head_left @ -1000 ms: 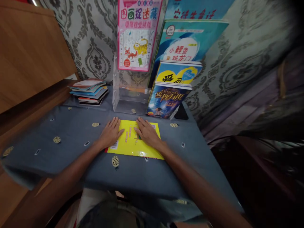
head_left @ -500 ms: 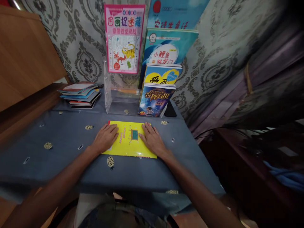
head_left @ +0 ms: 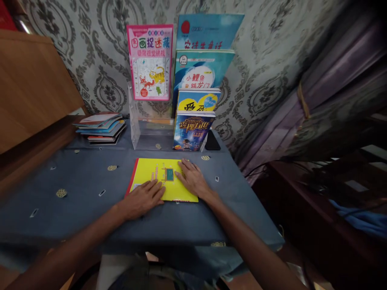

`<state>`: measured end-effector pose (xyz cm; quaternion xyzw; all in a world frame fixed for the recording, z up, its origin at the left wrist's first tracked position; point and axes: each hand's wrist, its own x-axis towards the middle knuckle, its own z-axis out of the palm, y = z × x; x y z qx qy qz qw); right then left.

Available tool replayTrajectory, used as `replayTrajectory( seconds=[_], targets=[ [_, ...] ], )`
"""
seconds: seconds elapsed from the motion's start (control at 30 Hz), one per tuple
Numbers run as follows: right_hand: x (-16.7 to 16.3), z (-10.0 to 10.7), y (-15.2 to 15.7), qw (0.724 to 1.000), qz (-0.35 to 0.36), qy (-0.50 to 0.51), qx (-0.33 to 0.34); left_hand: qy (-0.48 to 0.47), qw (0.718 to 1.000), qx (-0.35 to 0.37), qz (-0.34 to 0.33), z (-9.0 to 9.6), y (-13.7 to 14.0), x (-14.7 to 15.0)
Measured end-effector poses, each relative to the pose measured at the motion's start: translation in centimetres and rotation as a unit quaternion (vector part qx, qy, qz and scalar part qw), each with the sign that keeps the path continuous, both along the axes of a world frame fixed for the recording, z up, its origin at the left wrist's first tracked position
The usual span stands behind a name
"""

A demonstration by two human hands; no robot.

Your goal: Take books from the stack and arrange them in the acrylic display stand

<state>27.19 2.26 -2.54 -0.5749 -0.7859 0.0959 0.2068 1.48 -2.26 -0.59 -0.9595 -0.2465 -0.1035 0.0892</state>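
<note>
A yellow book [head_left: 172, 191] with a red spine and a small green chalkboard picture lies closed on the blue tablecloth [head_left: 87, 205]. My left hand [head_left: 145, 196] rests flat over its lower left part, fingers stretched toward the middle of the cover. On the cover's right side lies my right hand [head_left: 192, 177], its fingers extended and slightly spread. Neither hand is wrapped round anything. Part of the book's lower left edge is hidden under my left hand.
Behind the book stands a clear acrylic rack [head_left: 134, 129] holding a pink picture book [head_left: 151, 62], a dark blue book [head_left: 191, 131] and several others. A pile of books [head_left: 101, 128] lies at the back left. A black phone [head_left: 213, 141] sits right of the rack.
My left hand has slid down and to the right over the book, uncovering its red spine. The right hand stays on the cover. The view has tilted up slightly.
</note>
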Motion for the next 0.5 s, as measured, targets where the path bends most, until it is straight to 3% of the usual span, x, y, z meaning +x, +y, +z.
replayTrajectory(
  seconds=[0.1,0.17,0.2,0.27,0.33,0.4,0.43,0.5],
  targets=[
    [1.3,0.6,0.6,0.994,0.01,0.109,-0.024,0.001,0.995,-0.094,0.042,1.7,-0.1,0.2],
    [2.3,1.2,0.9,0.984,0.009,0.172,-0.048,-0.089,0.97,-0.194,0.114,3.3,0.1,0.4],
    [2.7,1.4,1.0,0.976,0.004,0.209,-0.063,-0.163,0.944,-0.247,0.148,4.2,0.3,0.5],
    [3.2,1.9,1.1,0.943,-0.009,0.319,-0.097,-0.336,0.846,-0.365,0.198,5.6,0.7,0.7],
    [3.2,2.3,1.1,0.886,-0.009,0.442,-0.138,-0.479,0.7,-0.481,0.221,6.6,1.0,0.9],
    [2.8,2.8,0.9,0.833,0.018,0.52,-0.186,-0.566,0.567,-0.55,0.237,6.9,1.1,0.8],
    [2.5,3.0,0.8,0.811,0.037,0.544,-0.213,-0.593,0.523,-0.561,0.245,6.8,1.1,0.7],
    [2.1,3.3,0.4,0.775,0.076,0.572,-0.257,-0.622,0.481,-0.559,0.263,6.3,0.9,0.2]
  ],
)
